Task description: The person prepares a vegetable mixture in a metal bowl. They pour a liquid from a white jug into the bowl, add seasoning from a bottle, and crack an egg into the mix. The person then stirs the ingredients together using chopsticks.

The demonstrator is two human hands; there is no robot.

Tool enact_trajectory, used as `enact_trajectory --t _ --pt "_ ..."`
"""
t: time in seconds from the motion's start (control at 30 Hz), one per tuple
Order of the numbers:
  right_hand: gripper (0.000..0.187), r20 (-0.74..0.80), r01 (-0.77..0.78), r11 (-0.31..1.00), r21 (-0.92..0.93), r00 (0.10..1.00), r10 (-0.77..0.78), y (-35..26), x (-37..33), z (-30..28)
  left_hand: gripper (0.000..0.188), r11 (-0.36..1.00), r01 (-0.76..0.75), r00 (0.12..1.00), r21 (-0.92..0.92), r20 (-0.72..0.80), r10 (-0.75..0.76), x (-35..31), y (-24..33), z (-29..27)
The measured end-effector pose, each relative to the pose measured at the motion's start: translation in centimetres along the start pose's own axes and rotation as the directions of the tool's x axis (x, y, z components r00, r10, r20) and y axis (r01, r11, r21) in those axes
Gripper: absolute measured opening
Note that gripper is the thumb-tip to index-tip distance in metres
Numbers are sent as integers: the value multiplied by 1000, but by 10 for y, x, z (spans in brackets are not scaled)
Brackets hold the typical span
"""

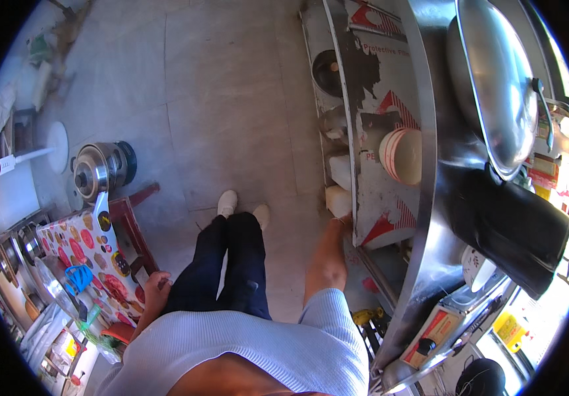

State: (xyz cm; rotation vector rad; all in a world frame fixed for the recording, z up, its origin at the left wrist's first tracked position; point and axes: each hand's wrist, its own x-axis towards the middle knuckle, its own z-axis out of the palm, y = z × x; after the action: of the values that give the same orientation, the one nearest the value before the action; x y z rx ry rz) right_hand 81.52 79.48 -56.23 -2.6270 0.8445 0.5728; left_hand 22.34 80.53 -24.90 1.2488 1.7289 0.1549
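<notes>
My left hand (157, 285) hangs beside my left thigh, close to the edge of a table with a fruit-patterned cloth (76, 245). Its fingers are loosely curled, and nothing shows in them. My right arm stretches down and forward to the lower part of a metal shelf unit (385, 178). There my right hand (345, 223) is mostly hidden by the shelf's edge, so its fingers do not show. Right beside it sits a pale, cream-coloured container (338, 200). A larger white container (340, 171) stands just beyond that one.
On the middle shelf lies a stack of cream bowls with red rims (403, 156). A big steel wok (499, 86) and a black bag-like thing (505, 228) rest on the steel counter (423, 198). A lidded steel pot (96, 170) stands at left, near a white-based stand (56, 146).
</notes>
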Motion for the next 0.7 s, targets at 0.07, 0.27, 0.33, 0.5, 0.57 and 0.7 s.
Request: enact_trajectory --t 0.07,0.27,0.33,0.5,0.57,0.7 --pt "54 -30 -34 999 12 999 34 -6 -2 2 19 1000 -7 1000 11 4 7 8 6 3" --pt "47 -53 -130 991 11 990 130 -14 -8 -11 19 1000 3 1000 -29 -9 -3 21 -16 9" --pt "45 -50 -136 991 -13 990 135 -23 -20 -13 18 998 17 999 -56 -32 -19 17 -17 17" --pt "36 -142 -27 999 26 989 31 11 53 12 18 999 9 1000 -51 3 -9 21 -17 11" --pt "34 -44 -150 951 269 985 168 13 69 21 17 999 -10 1000 -45 5 10 24 -19 8" --pt "28 30 -108 888 448 994 106 12 37 17 17 998 37 999 -50 0 -37 28 -41 9"
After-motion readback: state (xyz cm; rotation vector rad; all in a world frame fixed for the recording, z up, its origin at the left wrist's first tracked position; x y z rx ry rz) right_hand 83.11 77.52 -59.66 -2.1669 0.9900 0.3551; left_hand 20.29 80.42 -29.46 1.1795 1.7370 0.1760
